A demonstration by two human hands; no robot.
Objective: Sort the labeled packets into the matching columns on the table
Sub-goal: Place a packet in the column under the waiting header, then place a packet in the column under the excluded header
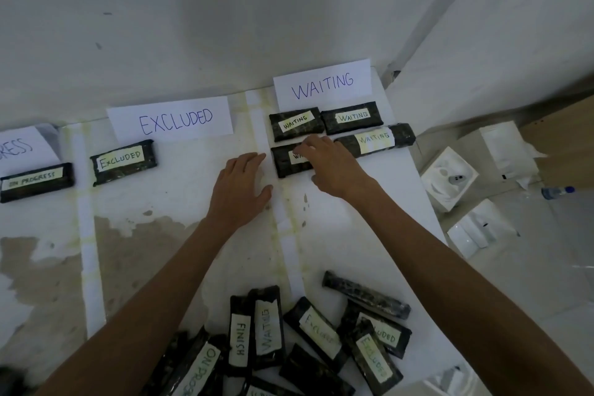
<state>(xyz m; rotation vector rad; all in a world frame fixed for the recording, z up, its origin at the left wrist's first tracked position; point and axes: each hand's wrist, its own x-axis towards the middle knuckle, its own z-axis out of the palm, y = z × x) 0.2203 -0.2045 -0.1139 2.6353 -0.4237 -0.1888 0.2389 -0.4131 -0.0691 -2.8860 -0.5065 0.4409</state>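
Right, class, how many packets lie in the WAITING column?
4. Left packet and right packet side by side below the WAITING sign; third packet tilted under the right one; fourth packet under the left one, partly covered by the right hand. None seems hidden.

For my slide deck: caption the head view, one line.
Right hand touches fourth packet under WAITING sign; left hand lies flat beside.

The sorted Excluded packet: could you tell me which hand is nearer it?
Left. The left hand rests right of the Excluded packet; the right hand, farther right, touches a Waiting packet.
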